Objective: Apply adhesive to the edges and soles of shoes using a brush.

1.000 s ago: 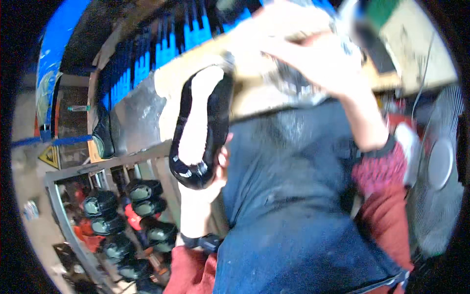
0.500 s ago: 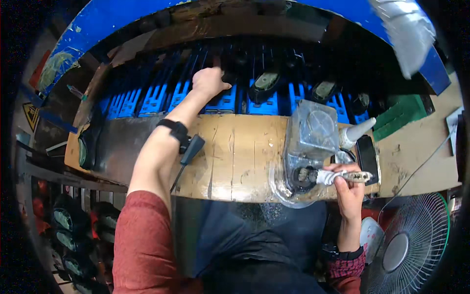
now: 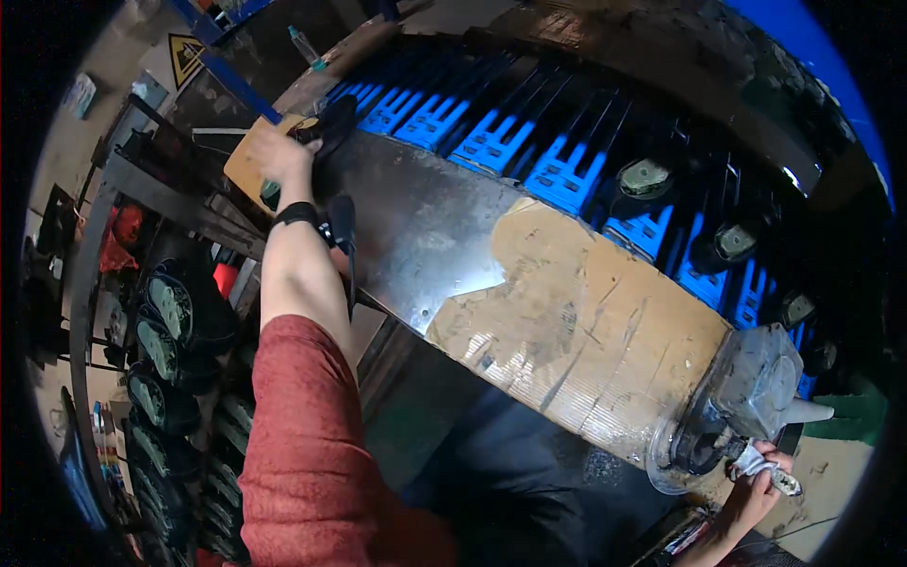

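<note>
My left hand (image 3: 281, 156) reaches over the far left end of the bench, its fingers smeared by motion. Right beside its thumb is a black shoe-like piece (image 3: 336, 123); whether the hand touches it I cannot tell. A green patch of what looks like a shoe sole (image 3: 271, 195) shows just below the hand. At the lower right, my right hand (image 3: 753, 487) grips a brush (image 3: 784, 482) whose handle is wrapped in white cloth. The brush head points into a dark pot (image 3: 701, 451) in front of a clear, grimy box (image 3: 756, 378).
Blue slotted racks (image 3: 564, 177) run along the bench's far side, with several dark shoes, one sole-up (image 3: 645, 178). A metal sheet (image 3: 406, 208) and worn cardboard (image 3: 605, 331) cover the bench. Left, a rack holds several dark shoes (image 3: 170, 307). A bottle (image 3: 304, 45) stands at the back.
The view has swung left. My left hand has moved from the blue racks to the bench's left end. My right hand keeps the brush at the pot.
</note>
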A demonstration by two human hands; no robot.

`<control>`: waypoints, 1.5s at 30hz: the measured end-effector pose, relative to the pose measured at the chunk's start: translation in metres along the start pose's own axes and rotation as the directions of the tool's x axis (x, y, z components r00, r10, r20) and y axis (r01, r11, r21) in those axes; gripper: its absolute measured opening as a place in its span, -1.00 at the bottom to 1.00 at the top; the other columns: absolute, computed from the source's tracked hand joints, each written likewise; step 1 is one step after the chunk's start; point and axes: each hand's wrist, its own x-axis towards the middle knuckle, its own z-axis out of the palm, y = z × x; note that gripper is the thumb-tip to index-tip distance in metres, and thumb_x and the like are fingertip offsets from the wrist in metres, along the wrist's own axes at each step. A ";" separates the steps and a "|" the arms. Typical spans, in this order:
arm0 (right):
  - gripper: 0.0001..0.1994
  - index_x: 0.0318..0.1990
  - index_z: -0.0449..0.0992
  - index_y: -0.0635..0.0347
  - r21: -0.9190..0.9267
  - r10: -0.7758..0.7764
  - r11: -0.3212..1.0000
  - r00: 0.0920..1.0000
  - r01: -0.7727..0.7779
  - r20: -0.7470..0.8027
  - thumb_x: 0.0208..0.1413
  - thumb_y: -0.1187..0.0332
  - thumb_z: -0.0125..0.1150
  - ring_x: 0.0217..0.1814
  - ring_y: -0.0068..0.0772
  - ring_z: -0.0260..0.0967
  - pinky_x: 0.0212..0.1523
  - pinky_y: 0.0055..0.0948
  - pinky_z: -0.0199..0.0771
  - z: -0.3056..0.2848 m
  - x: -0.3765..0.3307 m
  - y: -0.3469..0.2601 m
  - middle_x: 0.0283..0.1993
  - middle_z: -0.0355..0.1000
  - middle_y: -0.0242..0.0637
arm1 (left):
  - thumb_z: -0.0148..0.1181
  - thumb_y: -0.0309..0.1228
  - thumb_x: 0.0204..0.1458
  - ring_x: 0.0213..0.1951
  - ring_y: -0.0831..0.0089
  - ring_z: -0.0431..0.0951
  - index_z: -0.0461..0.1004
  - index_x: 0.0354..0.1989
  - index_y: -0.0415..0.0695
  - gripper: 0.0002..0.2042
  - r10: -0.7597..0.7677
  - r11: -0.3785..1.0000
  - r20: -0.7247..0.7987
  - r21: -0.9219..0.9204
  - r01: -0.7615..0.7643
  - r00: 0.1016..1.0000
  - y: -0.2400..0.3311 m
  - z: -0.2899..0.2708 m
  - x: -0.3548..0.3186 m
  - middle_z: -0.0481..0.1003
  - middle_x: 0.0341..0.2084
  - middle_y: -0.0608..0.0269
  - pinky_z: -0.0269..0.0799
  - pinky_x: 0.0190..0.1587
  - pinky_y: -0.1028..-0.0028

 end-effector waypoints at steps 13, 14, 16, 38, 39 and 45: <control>-0.80 -0.09 0.32 0.21 0.128 0.064 0.989 0.997 -0.069 0.039 0.15 0.41 0.11 -0.11 -0.28 0.41 -0.07 -0.33 0.39 0.038 -0.016 -0.014 -0.15 0.46 -0.08 | 0.33 0.18 -0.27 -0.23 0.04 0.58 0.45 -0.12 -0.25 -0.28 0.595 0.774 0.111 -0.345 -0.530 0.796 -0.003 -0.086 -0.151 0.56 -0.36 -0.10 0.47 -0.20 0.19; -0.80 -0.09 0.32 0.21 0.089 0.072 0.993 0.997 -0.071 -0.011 0.14 0.47 0.10 -0.13 -0.37 0.41 -0.09 -0.42 0.39 0.036 -0.020 -0.017 -0.17 0.47 -0.12 | 0.33 0.17 -0.28 -0.27 0.01 0.57 0.43 -0.10 -0.26 -0.26 0.680 0.689 0.053 -0.386 -0.613 0.732 -0.010 -0.102 -0.180 0.55 -0.41 -0.11 0.47 -0.24 0.18; -0.87 -0.16 0.39 0.24 -0.147 -0.028 0.989 0.999 0.024 -0.023 0.14 0.50 0.11 -0.26 -0.51 0.42 -0.24 -0.51 0.42 0.033 -0.021 -0.022 -0.23 0.49 -0.26 | 0.37 0.13 -0.31 -0.33 -0.01 0.56 0.40 -0.10 -0.28 -0.26 0.802 0.518 -0.039 -0.450 -0.727 0.596 -0.024 -0.131 -0.230 0.54 -0.49 -0.09 0.45 -0.29 0.17; -0.85 -0.25 0.45 0.25 -0.591 -0.252 0.741 0.948 0.318 0.194 0.08 0.39 0.22 -0.33 -0.29 0.50 -0.28 -0.38 0.45 0.048 -0.023 -0.023 -0.30 0.48 -0.16 | 0.48 -0.18 -0.30 -0.13 0.25 0.57 0.10 0.30 -0.01 -0.08 0.883 -0.012 -0.137 -0.963 -0.270 0.449 0.000 -0.248 -0.270 0.53 -0.15 0.01 0.43 -0.04 0.39; -0.86 -0.24 0.44 0.26 -0.544 -0.164 0.819 0.983 0.182 0.083 0.11 0.39 0.20 -0.36 -0.38 0.49 -0.33 -0.42 0.46 0.049 -0.026 -0.019 -0.32 0.47 -0.18 | 0.48 -0.29 -0.27 -0.12 0.34 0.54 0.08 0.30 -0.10 -0.10 0.794 -0.234 -0.336 -0.938 -0.255 0.507 -0.011 -0.245 -0.289 0.52 -0.12 0.08 0.43 -0.04 0.39; -0.88 -0.19 0.29 0.30 0.006 -0.054 0.998 0.953 0.059 -0.299 0.24 0.43 0.03 -0.46 -0.50 0.47 -0.47 -0.61 0.50 0.063 -0.055 -0.009 -0.34 0.45 -0.20 | 0.12 -0.51 -0.01 0.03 -0.12 0.42 0.12 0.12 -0.18 -0.51 0.618 -0.431 -0.696 -0.688 -0.584 0.365 -0.069 -0.194 -0.394 0.33 0.05 -0.24 0.37 0.05 0.14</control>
